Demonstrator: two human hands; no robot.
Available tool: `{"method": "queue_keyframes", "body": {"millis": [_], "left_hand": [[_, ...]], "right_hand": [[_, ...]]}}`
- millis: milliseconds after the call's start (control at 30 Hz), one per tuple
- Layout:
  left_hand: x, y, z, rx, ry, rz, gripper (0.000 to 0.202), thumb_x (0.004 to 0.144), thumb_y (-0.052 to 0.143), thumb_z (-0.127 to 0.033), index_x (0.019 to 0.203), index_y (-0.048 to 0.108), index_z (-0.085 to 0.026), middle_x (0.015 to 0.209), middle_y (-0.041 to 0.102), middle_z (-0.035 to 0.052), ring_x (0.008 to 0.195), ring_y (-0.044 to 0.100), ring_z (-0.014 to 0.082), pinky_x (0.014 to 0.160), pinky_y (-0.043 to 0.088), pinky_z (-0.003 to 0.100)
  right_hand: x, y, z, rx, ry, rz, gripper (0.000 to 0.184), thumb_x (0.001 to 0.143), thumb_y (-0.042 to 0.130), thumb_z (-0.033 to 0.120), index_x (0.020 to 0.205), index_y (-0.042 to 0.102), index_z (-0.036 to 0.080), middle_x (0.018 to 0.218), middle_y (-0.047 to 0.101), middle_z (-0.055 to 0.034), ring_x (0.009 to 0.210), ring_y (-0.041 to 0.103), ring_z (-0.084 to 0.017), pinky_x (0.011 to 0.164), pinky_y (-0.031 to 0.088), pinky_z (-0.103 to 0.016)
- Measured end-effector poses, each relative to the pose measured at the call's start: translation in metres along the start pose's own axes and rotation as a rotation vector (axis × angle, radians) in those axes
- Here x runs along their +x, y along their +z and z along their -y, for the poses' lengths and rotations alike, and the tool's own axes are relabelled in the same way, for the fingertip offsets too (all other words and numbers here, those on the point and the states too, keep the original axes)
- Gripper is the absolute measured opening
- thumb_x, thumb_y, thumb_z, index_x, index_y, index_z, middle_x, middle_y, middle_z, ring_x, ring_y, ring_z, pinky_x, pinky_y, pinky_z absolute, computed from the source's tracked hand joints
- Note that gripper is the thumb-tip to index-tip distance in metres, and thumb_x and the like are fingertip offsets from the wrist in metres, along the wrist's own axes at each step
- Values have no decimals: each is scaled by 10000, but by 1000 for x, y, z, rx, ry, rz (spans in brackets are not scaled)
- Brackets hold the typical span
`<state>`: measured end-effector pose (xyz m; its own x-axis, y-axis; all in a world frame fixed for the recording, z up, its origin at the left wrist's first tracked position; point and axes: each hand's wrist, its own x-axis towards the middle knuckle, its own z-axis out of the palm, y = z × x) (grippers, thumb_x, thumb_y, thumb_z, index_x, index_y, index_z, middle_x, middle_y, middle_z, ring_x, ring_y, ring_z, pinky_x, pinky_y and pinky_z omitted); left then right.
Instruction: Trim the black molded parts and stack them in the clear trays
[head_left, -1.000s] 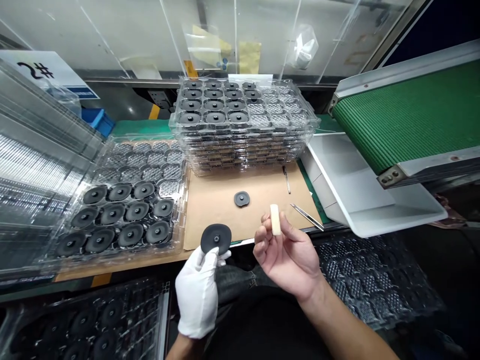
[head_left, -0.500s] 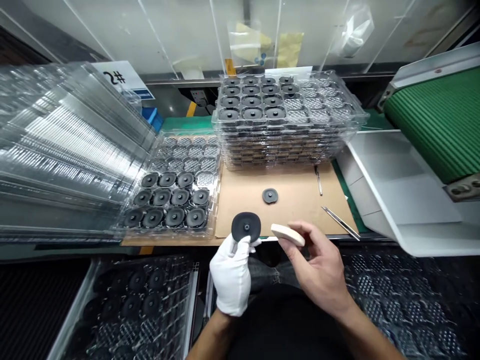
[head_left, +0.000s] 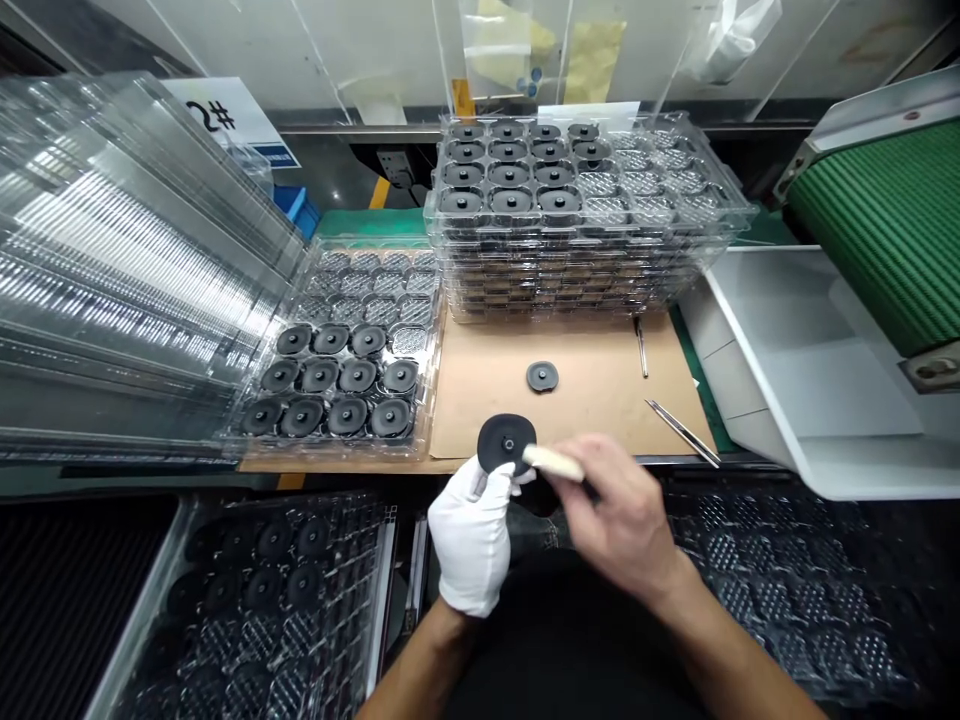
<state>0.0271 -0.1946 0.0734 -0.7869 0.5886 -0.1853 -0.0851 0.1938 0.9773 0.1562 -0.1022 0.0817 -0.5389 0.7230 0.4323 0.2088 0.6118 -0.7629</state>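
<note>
Cream block (head_left: 553,462) swung level, pointing left, tip on black disc (head_left: 495,445).

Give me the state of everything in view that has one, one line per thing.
gloved left hand: gripping the black disc
black disc: held up, face toward the head camera
bare right hand: pinching the cream block
cream block: end against the black disc's edge
loose disc: lying flat on the cardboard sheet
tweezers: lying on the cardboard sheet
clear tray: discs in its near rows only

Gloved left hand (head_left: 472,540) grips a black disc (head_left: 506,445); bare right hand (head_left: 622,510) a pale block (head_left: 553,462).
</note>
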Motion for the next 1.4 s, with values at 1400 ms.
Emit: {"method": "queue_keyframes", "body": {"millis": [1400], "left_hand": [[3, -14, 17, 244, 345, 447, 279, 1003, 411, -225, 1044, 684, -182, 1095, 731, 93, 1002, 681, 207, 940, 530, 338]], "right_hand": [[-7, -5, -1, -19, 3, 302, 211, 1001, 479, 116, 1127, 607, 226, 1065, 647, -55, 994, 565, -199, 899, 480, -379]]}}
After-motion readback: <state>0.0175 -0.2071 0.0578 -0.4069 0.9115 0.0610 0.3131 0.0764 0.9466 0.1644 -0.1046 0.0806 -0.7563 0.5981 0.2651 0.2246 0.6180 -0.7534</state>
